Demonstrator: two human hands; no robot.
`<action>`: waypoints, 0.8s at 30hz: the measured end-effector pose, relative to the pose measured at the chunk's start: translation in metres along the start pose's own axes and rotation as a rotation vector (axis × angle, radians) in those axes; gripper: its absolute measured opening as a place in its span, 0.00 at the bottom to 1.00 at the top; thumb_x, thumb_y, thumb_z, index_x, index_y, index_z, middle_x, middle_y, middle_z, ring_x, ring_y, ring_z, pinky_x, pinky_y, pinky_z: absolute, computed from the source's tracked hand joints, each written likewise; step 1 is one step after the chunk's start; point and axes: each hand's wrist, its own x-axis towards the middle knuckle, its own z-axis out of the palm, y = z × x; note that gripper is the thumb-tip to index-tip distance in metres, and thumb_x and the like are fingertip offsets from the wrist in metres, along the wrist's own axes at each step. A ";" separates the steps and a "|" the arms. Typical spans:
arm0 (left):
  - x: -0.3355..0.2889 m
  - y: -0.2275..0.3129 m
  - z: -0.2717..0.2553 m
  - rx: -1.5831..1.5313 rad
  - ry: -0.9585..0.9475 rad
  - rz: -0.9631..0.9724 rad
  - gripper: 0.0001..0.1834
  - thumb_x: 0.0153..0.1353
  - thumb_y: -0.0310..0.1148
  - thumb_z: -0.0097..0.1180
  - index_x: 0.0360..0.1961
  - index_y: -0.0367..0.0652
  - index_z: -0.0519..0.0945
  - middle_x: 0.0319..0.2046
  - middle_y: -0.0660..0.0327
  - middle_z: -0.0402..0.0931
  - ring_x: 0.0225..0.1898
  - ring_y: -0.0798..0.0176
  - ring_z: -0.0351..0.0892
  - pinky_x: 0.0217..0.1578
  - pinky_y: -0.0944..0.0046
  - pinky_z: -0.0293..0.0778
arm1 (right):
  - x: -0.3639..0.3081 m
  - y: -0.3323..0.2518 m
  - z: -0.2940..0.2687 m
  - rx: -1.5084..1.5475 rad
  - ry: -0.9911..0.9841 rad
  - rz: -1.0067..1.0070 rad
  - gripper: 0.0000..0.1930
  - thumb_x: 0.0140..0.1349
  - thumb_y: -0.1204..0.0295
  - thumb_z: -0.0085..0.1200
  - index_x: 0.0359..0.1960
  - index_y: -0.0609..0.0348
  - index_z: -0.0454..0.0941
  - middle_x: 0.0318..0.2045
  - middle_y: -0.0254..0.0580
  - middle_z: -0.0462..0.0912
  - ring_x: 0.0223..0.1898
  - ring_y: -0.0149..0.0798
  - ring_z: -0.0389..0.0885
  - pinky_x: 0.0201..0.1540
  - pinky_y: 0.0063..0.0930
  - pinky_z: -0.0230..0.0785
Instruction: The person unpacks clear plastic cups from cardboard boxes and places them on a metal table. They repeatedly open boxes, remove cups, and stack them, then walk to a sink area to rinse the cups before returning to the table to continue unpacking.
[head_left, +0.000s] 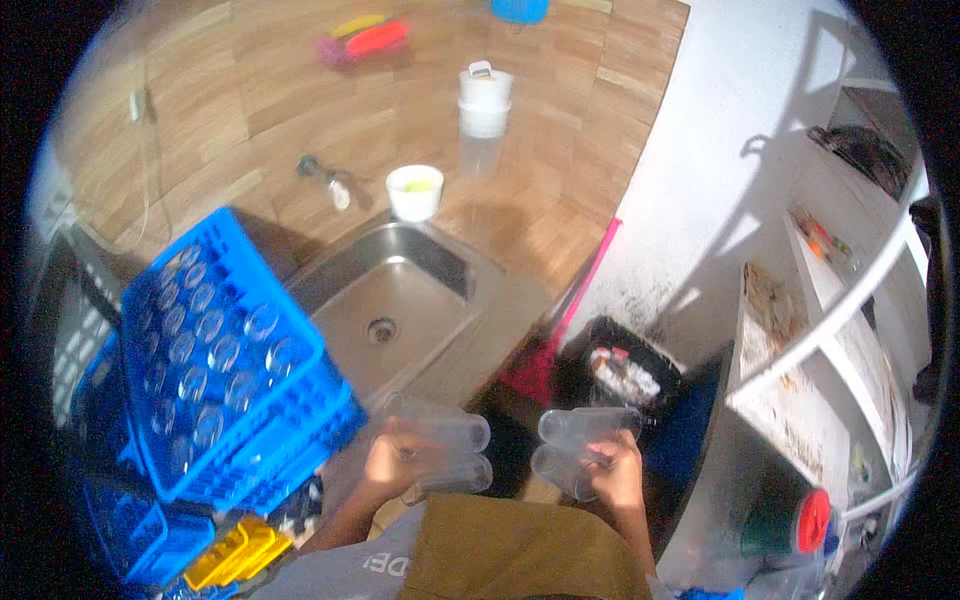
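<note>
My left hand [393,460] is closed around a pair of clear tumblers [455,434], one above the other, their ends pointing right. Opposite it, my right hand [616,468] grips two similar clear tumblers [575,427], ends pointing left. A dark gap separates the two pairs, and both are held low in front of my body. Left of my left hand stands a blue plastic crate [345,405] with several clear glasses [208,325] in it. The steel sink [345,335] lies just beyond my left hand, its drain visible in the basin.
Behind the sink are a tap [325,182] and a white tub [415,205]. A black bin [640,400] with rubbish and a pink-handled broom [590,280] stand to the right. White shelving [785,400] borders the far right. A yellow crate [240,553] sits at lower left.
</note>
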 end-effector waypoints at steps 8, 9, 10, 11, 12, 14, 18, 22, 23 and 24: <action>0.207 0.006 0.007 0.094 0.135 0.034 0.15 0.42 0.33 0.74 0.34 0.44 0.88 0.34 0.55 0.81 0.43 0.54 0.77 0.47 0.55 0.72 | 0.247 0.066 0.009 -0.142 -0.076 -0.306 0.12 0.40 0.80 0.66 0.31 0.59 0.84 0.38 0.51 0.80 0.41 0.51 0.81 0.44 0.37 0.77; 0.229 0.003 0.007 0.138 0.149 0.020 0.15 0.41 0.32 0.74 0.33 0.44 0.88 0.33 0.55 0.81 0.44 0.53 0.77 0.47 0.55 0.72 | 0.283 0.059 0.009 -0.103 -0.113 -0.297 0.13 0.39 0.80 0.65 0.32 0.58 0.84 0.37 0.52 0.79 0.39 0.54 0.80 0.44 0.40 0.75; 0.251 0.003 0.007 0.183 0.162 0.004 0.14 0.41 0.31 0.74 0.33 0.43 0.88 0.33 0.55 0.81 0.44 0.52 0.77 0.47 0.55 0.73 | 0.320 0.063 0.015 -0.113 -0.153 -0.308 0.14 0.40 0.80 0.65 0.33 0.57 0.84 0.36 0.52 0.78 0.39 0.55 0.80 0.44 0.41 0.74; 0.273 0.005 0.010 0.211 0.224 0.018 0.14 0.40 0.30 0.74 0.32 0.43 0.88 0.35 0.54 0.81 0.44 0.52 0.77 0.47 0.55 0.73 | 0.356 0.071 0.021 -0.133 -0.191 -0.318 0.14 0.40 0.79 0.64 0.34 0.56 0.84 0.35 0.52 0.78 0.38 0.55 0.80 0.45 0.42 0.74; 0.297 0.012 0.013 0.241 0.286 0.030 0.14 0.39 0.28 0.74 0.32 0.43 0.88 0.36 0.53 0.81 0.44 0.51 0.77 0.47 0.55 0.74 | 0.393 0.078 0.028 -0.154 -0.230 -0.328 0.15 0.41 0.79 0.64 0.35 0.56 0.84 0.35 0.53 0.77 0.38 0.56 0.80 0.45 0.44 0.73; 0.347 0.011 0.019 0.315 0.332 0.068 0.14 0.38 0.26 0.74 0.31 0.43 0.87 0.38 0.50 0.80 0.44 0.49 0.77 0.47 0.55 0.75 | 0.477 0.077 0.043 -0.229 -0.320 -0.404 0.14 0.44 0.77 0.64 0.36 0.54 0.84 0.34 0.53 0.76 0.40 0.57 0.79 0.47 0.45 0.72; 0.461 0.001 0.026 0.427 0.314 0.136 0.17 0.36 0.20 0.68 0.33 0.43 0.87 0.41 0.45 0.78 0.48 0.43 0.77 0.47 0.53 0.76 | 0.623 0.095 0.086 -0.345 -0.385 -0.539 0.13 0.50 0.72 0.63 0.40 0.51 0.85 0.38 0.54 0.77 0.44 0.56 0.79 0.49 0.47 0.71; 0.576 -0.027 0.016 0.525 0.187 0.078 0.19 0.35 0.18 0.64 0.33 0.42 0.86 0.41 0.44 0.76 0.47 0.41 0.77 0.47 0.51 0.76 | 0.757 0.076 0.154 -0.313 -0.560 -0.577 0.14 0.50 0.72 0.64 0.41 0.50 0.85 0.46 0.55 0.80 0.51 0.54 0.77 0.53 0.45 0.71; 0.601 -0.033 0.010 0.525 0.117 0.027 0.19 0.34 0.18 0.65 0.33 0.43 0.86 0.42 0.43 0.74 0.46 0.41 0.78 0.46 0.51 0.77 | 0.775 0.060 0.169 -0.328 -0.537 -0.601 0.14 0.50 0.73 0.64 0.41 0.51 0.86 0.48 0.54 0.80 0.52 0.53 0.77 0.54 0.44 0.70; 0.624 -0.044 0.007 0.596 0.122 -0.001 0.18 0.35 0.18 0.64 0.33 0.43 0.86 0.42 0.43 0.74 0.45 0.42 0.78 0.45 0.51 0.77 | 0.788 0.052 0.184 -0.342 -0.511 -0.622 0.14 0.50 0.73 0.64 0.41 0.51 0.86 0.50 0.54 0.80 0.54 0.52 0.77 0.55 0.44 0.70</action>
